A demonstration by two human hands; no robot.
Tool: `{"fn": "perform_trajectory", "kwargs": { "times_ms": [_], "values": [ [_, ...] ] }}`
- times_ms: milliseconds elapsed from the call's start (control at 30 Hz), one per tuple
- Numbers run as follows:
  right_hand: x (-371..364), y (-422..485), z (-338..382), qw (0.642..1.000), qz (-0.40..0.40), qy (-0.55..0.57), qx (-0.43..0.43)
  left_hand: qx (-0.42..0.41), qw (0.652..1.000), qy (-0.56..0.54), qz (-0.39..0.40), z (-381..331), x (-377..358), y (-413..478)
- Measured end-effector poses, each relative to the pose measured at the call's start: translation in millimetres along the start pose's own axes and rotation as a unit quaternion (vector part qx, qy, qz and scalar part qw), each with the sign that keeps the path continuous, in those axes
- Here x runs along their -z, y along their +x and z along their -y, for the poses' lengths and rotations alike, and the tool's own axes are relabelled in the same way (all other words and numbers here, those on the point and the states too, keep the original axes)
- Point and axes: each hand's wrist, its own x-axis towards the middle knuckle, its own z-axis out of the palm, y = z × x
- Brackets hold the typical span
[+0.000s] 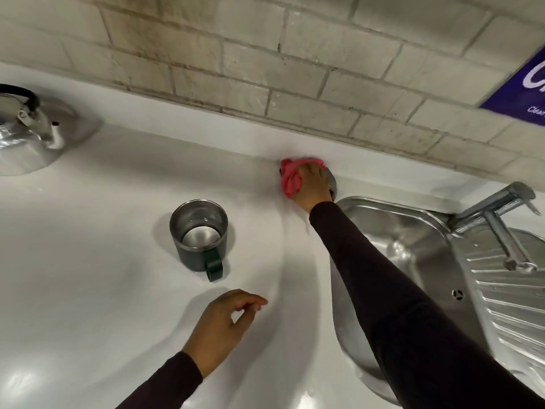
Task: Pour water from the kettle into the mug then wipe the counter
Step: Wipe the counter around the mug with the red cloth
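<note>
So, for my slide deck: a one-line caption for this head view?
Right hand wipes counter with pink cloth beside sink; mug and kettle stand aside.

A purple sign (528,87) on the tiled wall (265,69) carries white lettering, cut off by the frame edge. Only the small letters "Clean" are legible; the larger word is unreadable.
</note>
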Motion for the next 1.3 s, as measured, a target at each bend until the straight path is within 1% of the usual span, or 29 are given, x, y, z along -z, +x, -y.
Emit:
{"fn": "perform_trajectory", "kwargs": {
  "times_ms": [33,100,200,333,433,533,600,700,733,833,933,1000,1067,1167,1233,1300],
  "values": [
    [-1.7,6.6,-2.2,1.0,0.022,-0.008,0.001,0.003,1.0,0.001,-0.001,0.3,-2.2,2.0],
    [-5.0,14.8,-5.9,1.0,0.019,-0.011,0.004,0.007,1.0,0.004,-0.005,-0.1,-3.1,4.4],
    [-6.6,12.8,-7.2,0.999,-0.029,0.027,-0.001,0.008,1.0,0.005,-0.011,-1.6,1.2,5.8],
    [4.6,6.6,-2.0,0.983,-0.104,0.148,-0.041,0.012,1.0,0.0,-0.012,-1.1,8.5,3.7],
    [28.1,-2.6,8.0,0.951,-0.185,0.242,-0.052,-0.007,1.0,0.001,-0.015,-0.5,15.0,1.0],
    [56.1,-25.8,19.2,0.91,-0.309,0.277,-0.02,-0.02,1.0,-0.003,-0.018,0.5,23.9,-3.1],
    [70.0,-49.2,28.7,0.889,-0.339,0.307,-0.006,-0.011,1.0,-0.009,-0.018,1.0,31.8,-6.3],
    [73.9,-95.4,40.8,0.871,-0.314,0.379,-0.003,0.004,0.999,-0.028,-0.038,3.9,47.1,-10.0],
    [68.6,-112.1,42.2,0.87,-0.304,0.387,-0.01,0.01,0.998,-0.039,-0.046,4.9,52.3,-11.3],
    [36.1,-158.5,44.1,0.885,-0.266,0.38,-0.04,0.029,0.994,-0.075,-0.08,9.7,67.6,-12.4],
    [-6.9,-194.8,50.1,0.907,-0.192,0.364,-0.092,0.037,0.989,-0.091,-0.11,12.9,79.0,-9.8],
    [-27.8,-211.8,56.9,0.923,-0.14,0.338,-0.115,0.038,0.988,-0.093,-0.114,13.1,82.0,-6.3],
    [-41.5,-223.2,61.3,0.944,-0.121,0.294,-0.09,0.043,0.988,-0.094,-0.114,13.3,81.5,-2.9],
    [-50.0,-230.8,63.8,0.966,-0.108,0.236,-0.006,0.057,0.983,-0.133,-0.108,10.4,75.2,3.1],
    [-55.3,-233.0,65.7,0.977,-0.073,0.193,0.049,0.064,0.979,-0.17,-0.093,5.9,70.5,7.4],
    [-64.3,-235.2,67.1,0.989,-0.032,0.115,0.092,0.066,0.975,-0.201,-0.07,1.7,64.6,12.5]
  ]
}}
